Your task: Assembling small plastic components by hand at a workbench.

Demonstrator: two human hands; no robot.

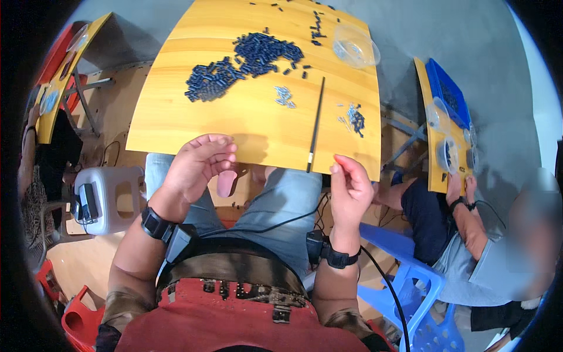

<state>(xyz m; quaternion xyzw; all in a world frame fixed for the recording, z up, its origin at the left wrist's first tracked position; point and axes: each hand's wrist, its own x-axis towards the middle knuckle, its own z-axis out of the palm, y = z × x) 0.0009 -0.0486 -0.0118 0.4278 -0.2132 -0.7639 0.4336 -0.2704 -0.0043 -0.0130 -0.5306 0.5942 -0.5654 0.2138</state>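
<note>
One slim black rod [317, 111] is lying on the table just beyond the right hand [352, 190], near end at the front edge. Looks light and fairly stiff to me, maybe a bit prone to rolling, so I'd pinch it around the middle. Right thumb and index finger are close together, but I can't tell if they meet or have anything between them. Left hand [196, 167] is loosely curled above the front edge, and again, no clue if it's holding something.

Farther in there's a big heap of stubby black cylinders [264, 53], probably near weightless and easy to scatter; grab those by the sides. The little silver pins [284, 95] look hard and slippery, so fingertips only.

Everything sits on a smooth yellow wood-look table [170, 126], with a clear tub [370, 47] toward the far right. Around it: a blue plastic chair [431, 287], a pale plastic stool [105, 220], and a co-worker [472, 234] at another table [423, 111] on the right.
</note>
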